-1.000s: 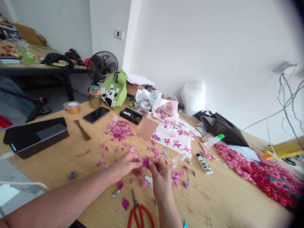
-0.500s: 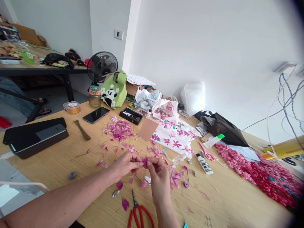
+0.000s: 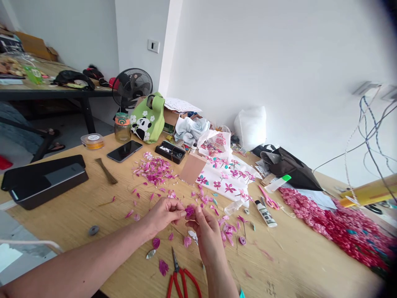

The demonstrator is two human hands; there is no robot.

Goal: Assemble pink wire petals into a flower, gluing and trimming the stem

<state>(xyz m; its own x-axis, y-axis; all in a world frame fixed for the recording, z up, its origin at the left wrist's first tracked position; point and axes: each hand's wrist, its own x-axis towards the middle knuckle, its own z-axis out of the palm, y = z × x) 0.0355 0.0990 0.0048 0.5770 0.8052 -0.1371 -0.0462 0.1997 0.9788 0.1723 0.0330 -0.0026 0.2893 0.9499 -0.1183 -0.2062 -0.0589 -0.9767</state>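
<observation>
A small purple petal piece (image 3: 190, 210) is pinched between my two hands above the table. My left hand (image 3: 166, 216) grips its left side with thumb and forefinger. On its right side, the fingers of my right hand (image 3: 204, 227) hold it. Just below lie red-handled pliers (image 3: 177, 273), pointing away from me. Loose dark pink petals (image 3: 163, 267) lie left of the pliers, and a heap of pink petals (image 3: 155, 169) sits farther back. Lighter petals (image 3: 228, 231) lie right of my right hand.
A phone (image 3: 124, 151), an open black case (image 3: 170, 152) and a pink-brown card (image 3: 192, 168) lie behind the hands. To the right are a glue bottle (image 3: 266, 214), pink scissors (image 3: 269, 198) and a red-pink bundle (image 3: 338, 223). A black box (image 3: 46, 182) is at left.
The fingers of my right hand have shifted around the purple piece, and more of it shows now. The camera view has moved slightly.
</observation>
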